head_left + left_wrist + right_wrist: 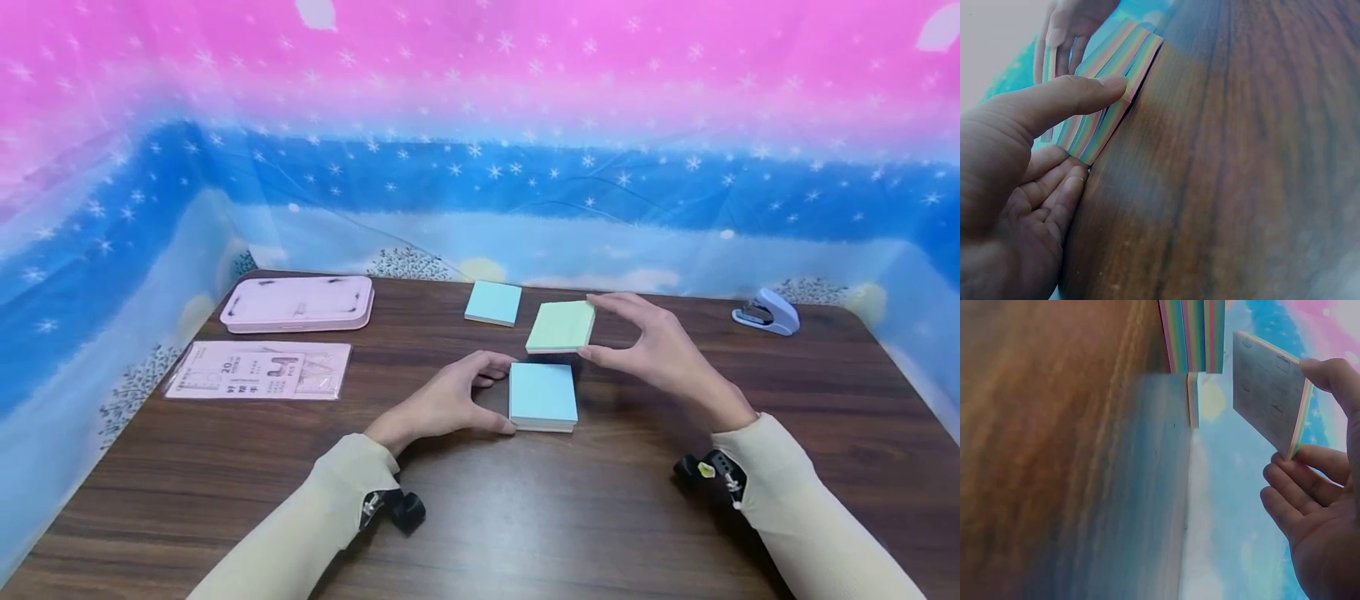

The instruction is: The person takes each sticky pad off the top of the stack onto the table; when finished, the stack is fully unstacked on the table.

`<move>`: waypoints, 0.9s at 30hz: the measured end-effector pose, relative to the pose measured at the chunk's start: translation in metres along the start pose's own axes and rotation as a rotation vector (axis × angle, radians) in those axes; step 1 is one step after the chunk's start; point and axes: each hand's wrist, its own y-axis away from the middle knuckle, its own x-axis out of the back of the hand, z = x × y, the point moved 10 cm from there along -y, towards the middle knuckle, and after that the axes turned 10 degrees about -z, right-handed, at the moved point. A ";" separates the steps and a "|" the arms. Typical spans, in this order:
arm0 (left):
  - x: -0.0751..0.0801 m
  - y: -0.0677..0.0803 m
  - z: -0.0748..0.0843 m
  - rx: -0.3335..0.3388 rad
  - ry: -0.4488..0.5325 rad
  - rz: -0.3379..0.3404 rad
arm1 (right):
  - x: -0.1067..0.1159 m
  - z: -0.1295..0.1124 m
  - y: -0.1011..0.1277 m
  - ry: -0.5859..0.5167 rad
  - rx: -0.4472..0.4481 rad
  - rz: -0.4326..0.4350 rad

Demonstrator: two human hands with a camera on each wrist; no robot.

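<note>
A stack of sticky note pads (543, 393), blue on top and striped in several colours along its sides, rests on the table. My left hand (448, 398) grips its left side, thumb at the near corner and fingers at the far one. In the left wrist view the thumb (1079, 100) lies against the striped edges. My right hand (660, 346) pinches a green-topped sticky note pad (561, 326) between thumb and fingers, off the table, just beyond the stack. Its printed underside shows in the right wrist view. Another blue-topped pad (493, 302) lies farther back.
A pink case (297, 303) lies at the back left, with a flat pink printed packet (258, 371) in front of it. At the back right stands a light purple stapler (767, 314). A patterned cloth (480, 179) hangs around the wooden table (495, 517).
</note>
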 end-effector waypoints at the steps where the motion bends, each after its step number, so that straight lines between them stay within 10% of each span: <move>1: -0.001 0.000 0.000 0.002 0.000 -0.003 | 0.000 0.002 -0.002 0.000 -0.004 0.003; 27: 0.000 -0.001 0.000 0.001 -0.001 0.002 | -0.009 0.033 -0.054 0.059 -0.076 -0.075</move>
